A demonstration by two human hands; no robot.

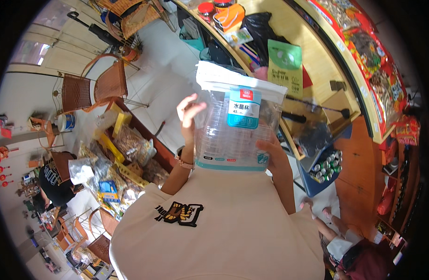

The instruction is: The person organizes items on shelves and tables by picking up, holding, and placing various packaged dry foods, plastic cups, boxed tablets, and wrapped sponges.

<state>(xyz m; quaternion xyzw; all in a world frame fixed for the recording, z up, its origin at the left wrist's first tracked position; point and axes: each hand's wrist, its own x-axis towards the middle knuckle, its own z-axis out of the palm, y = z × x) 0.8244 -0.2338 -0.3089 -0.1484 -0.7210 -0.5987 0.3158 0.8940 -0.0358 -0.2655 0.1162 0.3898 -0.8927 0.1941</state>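
Observation:
A clear plastic bag of stacked transparent plastic cups (218, 140) is held up in front of my chest. It has a white top band and a blue and white label bearing writing. My right hand (270, 148) grips its lower right side, thumb on the front and the other fingers partly hidden behind the plastic. Beside the bag's left edge, my left hand (189, 110) is raised with bent fingers apart, and I see nothing in it. A watch and a bracelet are on the left wrist.
At the right stands a wooden counter (326, 45) with a green pouch (286, 66) and a black plastic bag (258, 26). Several cans (326, 168) sit below it. Bagged goods (130, 143) fill a bin at left, near a woven chair (109, 78). Other people (365, 259) are nearby.

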